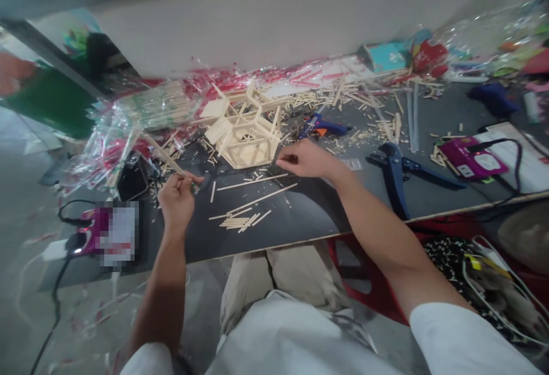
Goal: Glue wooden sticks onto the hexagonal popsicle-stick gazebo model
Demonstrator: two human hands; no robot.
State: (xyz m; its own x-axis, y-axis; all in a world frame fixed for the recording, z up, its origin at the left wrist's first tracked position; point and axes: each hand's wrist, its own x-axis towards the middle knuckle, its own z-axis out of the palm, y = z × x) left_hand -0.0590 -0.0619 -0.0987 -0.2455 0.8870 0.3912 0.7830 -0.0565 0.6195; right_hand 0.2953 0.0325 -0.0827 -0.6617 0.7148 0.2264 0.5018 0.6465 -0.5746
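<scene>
My left hand [176, 196] is closed in a pinch at the left of the desk. A pale wooden stick [165, 155] slants up and away from its fingers. Thumb and fingertips of my right hand [305, 159] are brought together close to the right front corner of a wooden stick model [249, 135]. Whether they touch it or hold something small, I cannot tell. The model has a many-sided base, with open frames and thin panels rising from it. In front of it lie loose long sticks [261, 199] and several short cut sticks [235, 222].
Behind the model lies a blue glue gun [323, 126]. Blue cutters [397, 178] and a purple box with a cable [474, 158] are at right. Plastic-wrapped stick bundles [158, 103] lie at back left. Another purple device [92, 229] sits at the left edge. Wood offcuts litter the desk.
</scene>
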